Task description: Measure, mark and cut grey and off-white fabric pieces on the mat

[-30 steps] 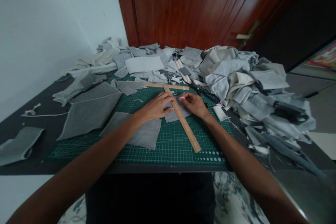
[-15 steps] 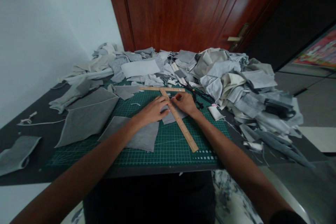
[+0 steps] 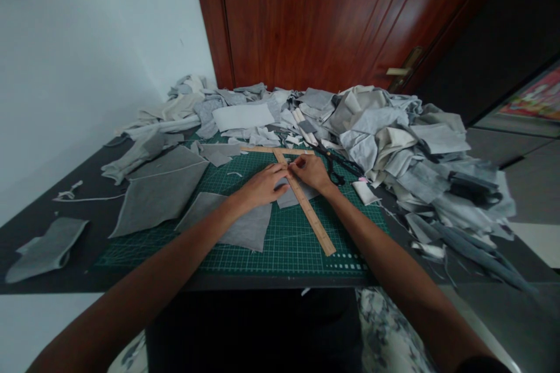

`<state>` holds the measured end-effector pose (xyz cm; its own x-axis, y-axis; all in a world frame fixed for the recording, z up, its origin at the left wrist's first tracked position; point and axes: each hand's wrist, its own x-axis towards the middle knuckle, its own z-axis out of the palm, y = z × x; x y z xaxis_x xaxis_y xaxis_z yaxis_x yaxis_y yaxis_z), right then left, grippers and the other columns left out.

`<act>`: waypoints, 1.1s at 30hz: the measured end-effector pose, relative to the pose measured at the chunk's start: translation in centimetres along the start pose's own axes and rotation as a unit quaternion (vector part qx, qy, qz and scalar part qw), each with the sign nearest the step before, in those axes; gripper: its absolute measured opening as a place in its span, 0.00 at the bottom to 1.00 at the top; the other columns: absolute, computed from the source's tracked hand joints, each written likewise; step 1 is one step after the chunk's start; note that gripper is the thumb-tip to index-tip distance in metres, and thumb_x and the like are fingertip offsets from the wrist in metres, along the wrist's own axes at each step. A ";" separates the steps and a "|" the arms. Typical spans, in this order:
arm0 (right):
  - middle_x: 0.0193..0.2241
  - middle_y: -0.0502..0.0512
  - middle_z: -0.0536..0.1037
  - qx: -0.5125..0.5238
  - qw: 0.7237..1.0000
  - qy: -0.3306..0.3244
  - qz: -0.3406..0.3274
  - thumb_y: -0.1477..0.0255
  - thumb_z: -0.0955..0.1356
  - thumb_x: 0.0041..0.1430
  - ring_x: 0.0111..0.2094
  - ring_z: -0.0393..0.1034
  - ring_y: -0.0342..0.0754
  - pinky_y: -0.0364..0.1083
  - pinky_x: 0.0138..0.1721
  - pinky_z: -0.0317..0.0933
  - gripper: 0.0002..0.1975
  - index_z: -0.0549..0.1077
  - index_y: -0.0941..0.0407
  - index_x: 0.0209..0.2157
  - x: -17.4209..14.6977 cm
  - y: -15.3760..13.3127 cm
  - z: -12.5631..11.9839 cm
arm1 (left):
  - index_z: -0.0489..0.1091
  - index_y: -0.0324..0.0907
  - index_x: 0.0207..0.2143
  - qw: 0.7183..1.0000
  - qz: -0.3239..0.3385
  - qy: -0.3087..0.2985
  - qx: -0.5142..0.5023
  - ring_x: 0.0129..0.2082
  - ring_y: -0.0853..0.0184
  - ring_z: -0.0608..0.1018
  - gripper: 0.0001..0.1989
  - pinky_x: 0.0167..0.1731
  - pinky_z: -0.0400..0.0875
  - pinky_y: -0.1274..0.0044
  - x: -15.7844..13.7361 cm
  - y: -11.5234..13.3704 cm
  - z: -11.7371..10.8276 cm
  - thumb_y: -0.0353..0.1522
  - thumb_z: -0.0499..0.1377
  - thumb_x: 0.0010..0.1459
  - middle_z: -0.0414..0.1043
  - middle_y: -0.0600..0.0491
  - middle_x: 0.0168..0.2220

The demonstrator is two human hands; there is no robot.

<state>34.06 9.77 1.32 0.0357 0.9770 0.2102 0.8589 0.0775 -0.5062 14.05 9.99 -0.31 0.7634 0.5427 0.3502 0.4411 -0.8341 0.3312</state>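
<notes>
On the green cutting mat [image 3: 293,239]: our two hands are side by side, and we read the clock from them, with 12 pointing away from us.
Wooden ruler [image 3: 310,215]: it lies aslant, its far end near 11 o'clock, its near end at 5.
Left hand [image 3: 262,185]: we rest its fingers flat across the ruler's far part, the thumb spread apart from them.
Right hand [image 3: 312,173]: we hold its thumb and fingertips close together at the ruler, just beside the left fingertips; we cannot tell whether they pinch anything.
Small grey cloth [image 3: 287,199]: it lies under the ruler around 6 o'clock, showing on both sides.
Larger grey cloth [image 3: 251,224]: at 7 o'clock, partly beneath our left forearm.
Second ruler [image 3: 258,149]: it lies crosswise from 10 to 1 o'clock, at the first ruler's far end.
Black scissors [image 3: 329,154]: near 3 o'clock, beside our right hand.
Fabric heap [image 3: 394,140]: we see it sprawl from 10 round to 4.
</notes>
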 end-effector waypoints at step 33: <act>0.33 0.58 0.84 -0.128 0.986 -0.105 -0.006 0.68 0.70 0.63 0.35 0.78 0.48 0.42 0.34 0.63 0.09 0.83 0.58 0.35 -5.8 -1.0 -3.9 | 0.74 0.43 0.46 0.998 0.006 0.059 -0.004 0.61 0.57 0.72 0.08 0.62 0.69 0.62 0.1 0.6 0.9 0.27 0.60 0.64 0.73 0.47 0.55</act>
<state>35.01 3.24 3.81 -0.0596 0.9980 0.0233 0.9603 0.0637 -0.2717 14.81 9.47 -0.82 0.7075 0.5410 0.4547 0.4285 -0.8400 0.3328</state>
